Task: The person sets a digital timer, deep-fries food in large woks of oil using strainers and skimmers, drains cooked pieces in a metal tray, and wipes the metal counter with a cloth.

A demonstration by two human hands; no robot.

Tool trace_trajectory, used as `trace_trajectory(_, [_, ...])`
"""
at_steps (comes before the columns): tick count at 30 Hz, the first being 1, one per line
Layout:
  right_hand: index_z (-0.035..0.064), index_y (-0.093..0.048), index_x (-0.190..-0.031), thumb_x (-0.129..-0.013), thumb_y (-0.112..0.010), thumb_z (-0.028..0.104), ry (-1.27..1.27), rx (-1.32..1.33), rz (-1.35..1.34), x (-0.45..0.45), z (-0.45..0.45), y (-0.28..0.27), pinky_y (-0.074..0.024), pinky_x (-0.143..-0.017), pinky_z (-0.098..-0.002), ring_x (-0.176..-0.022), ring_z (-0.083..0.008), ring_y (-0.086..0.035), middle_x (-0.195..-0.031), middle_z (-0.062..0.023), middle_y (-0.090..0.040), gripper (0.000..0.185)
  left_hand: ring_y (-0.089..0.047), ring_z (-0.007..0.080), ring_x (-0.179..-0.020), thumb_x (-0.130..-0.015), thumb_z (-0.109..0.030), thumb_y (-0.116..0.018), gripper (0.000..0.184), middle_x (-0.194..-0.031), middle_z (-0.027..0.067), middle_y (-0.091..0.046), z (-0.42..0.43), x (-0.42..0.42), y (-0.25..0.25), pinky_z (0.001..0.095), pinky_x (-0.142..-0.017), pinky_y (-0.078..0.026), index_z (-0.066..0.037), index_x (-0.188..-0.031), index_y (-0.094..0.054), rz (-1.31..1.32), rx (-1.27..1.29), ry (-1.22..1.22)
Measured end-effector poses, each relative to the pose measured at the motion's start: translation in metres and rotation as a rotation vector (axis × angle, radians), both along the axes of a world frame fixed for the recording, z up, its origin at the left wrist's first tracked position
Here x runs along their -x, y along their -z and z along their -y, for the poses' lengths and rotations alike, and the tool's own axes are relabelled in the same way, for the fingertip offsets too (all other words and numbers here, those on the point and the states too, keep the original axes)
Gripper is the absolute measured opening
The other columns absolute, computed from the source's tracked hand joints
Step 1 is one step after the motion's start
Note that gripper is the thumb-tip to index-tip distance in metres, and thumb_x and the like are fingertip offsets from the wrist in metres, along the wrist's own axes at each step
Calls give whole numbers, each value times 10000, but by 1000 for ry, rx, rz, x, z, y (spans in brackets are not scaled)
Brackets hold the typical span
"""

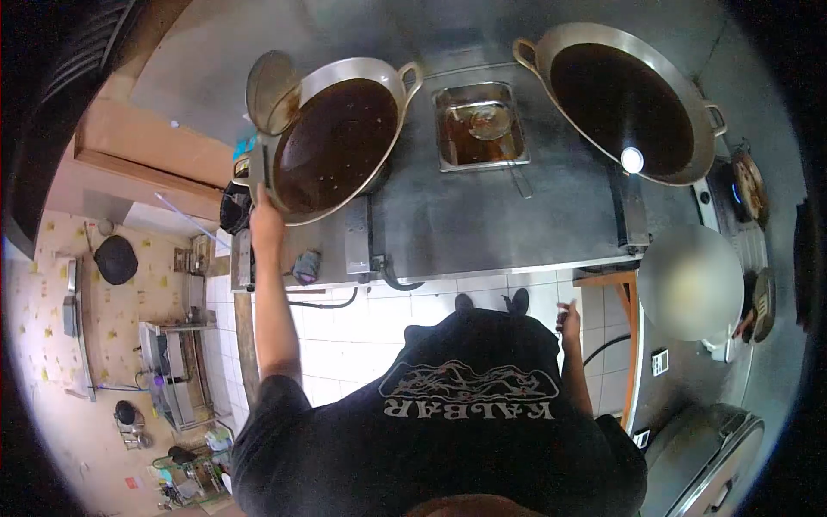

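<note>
My left hand is closed round the long handle of a large round strainer. The strainer is tilted over the left rim of the left wok, which holds dark liquid with small bits floating in it. Beside my right thigh, my right hand hangs low with its fingers loosely apart and nothing visible in it. Between the two woks, a square metal tray set in the counter holds brownish liquid and a small strainer.
The right wok holds dark liquid. A crumpled cloth lies near the front edge of the steel counter. A blurred round patch hides part of the right side. A large round metal lid stands at lower right.
</note>
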State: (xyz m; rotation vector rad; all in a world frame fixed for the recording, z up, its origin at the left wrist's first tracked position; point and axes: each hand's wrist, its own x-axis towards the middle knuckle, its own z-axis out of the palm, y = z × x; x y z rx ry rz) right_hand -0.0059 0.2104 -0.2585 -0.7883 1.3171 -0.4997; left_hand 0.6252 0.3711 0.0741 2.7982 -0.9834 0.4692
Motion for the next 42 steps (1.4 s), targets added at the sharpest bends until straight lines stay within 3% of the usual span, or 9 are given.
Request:
trace_trajectory(8, [17, -588, -986, -925, -284, 554, 223, -298, -164, 72, -67, 78, -232, -327, -217, -375, -70, -302, -478, 52, -327, 620, -592, 431, -831, -819, -139, -457, 448, -850, 290, -606, -57, -66, 14, 501, -720, -471, -91, -1263, -423, -100, -213, -77])
trace_trajectory(15, [14, -597, -1011, -918, -274, 576, 296, -309, -190, 80, -62, 86, -232, -336, -224, -384, -75, -289, -487, 65, -319, 655, -616, 382, -859, -783, -107, -510, 319, -899, 307, -593, -15, -50, 43, 403, -663, -520, 78, -1044, -518, -240, -443, 147])
trace_trajectory(17, [14, -594, -1020, -916, -273, 582, 298, -257, -161, 71, -57, 84, -240, -344, -221, -392, -70, -290, -491, 69, -317, 660, -638, 362, -796, -780, -84, -498, 322, -851, 295, -600, 23, -3, 17, 409, -631, -516, 70, -1063, -514, -460, -308, 10])
trace_trajectory(21, [2, -581, -1030, -908, -269, 598, 270, -141, -95, 48, -38, 69, -268, -373, -209, -451, -61, -334, -548, 55, -367, 684, -648, 321, -675, -776, -41, -457, 320, -723, 236, -596, 36, -56, 88, 396, -570, -512, 74, -1072, -490, -606, -362, 136])
trace_trajectory(30, [30, -591, -1031, -882, -228, 652, 197, -138, -109, 51, -48, 74, -311, -445, -237, -510, -100, -386, -594, -3, -424, 736, -410, 104, -394, -900, -77, -328, 228, -563, 37, -478, 91, 66, 10, 249, -325, -340, -25, -1052, -490, -1126, 371, 7])
trace_trajectory(33, [10, -600, -952, -931, -301, 520, 350, -186, -157, 64, -59, 80, -266, -347, -219, -412, -80, -339, -505, 42, -366, 592, -389, 96, -385, -924, -95, -301, 221, -559, 24, -469, 87, 71, 9, 238, -326, -318, -31, -1044, -476, -1242, 508, -42])
trace_trajectory(36, [15, -579, -1019, -911, -363, 295, 245, -96, -119, 87, -67, 92, -272, -344, -225, -415, -81, -348, -523, 39, -387, 369, -393, 97, -420, -933, -155, -341, 428, -597, 21, -474, 80, 65, 16, 235, -355, -336, -48, -1346, -316, -1301, 399, 57])
trace_trajectory(40, [42, -573, -1046, -903, -365, 278, 297, -204, -106, 96, -55, 105, -281, -349, -243, -428, -85, -351, -523, 40, -378, 346, -370, 87, -422, -944, -148, -318, 417, -592, 16, -467, 72, 72, 16, 227, -357, -318, -62, -1351, -316, -1310, 452, 34])
trace_trajectory(42, [93, -593, -1028, -859, -237, 681, 261, -227, -129, 94, -50, 108, -288, -500, -295, -522, -124, -352, -594, 11, -388, 708, -363, 86, -423, -945, -138, -310, 416, -592, 13, -465, 66, 75, 17, 226, -357, -308, -70, -1354, -315, -1318, 431, 47])
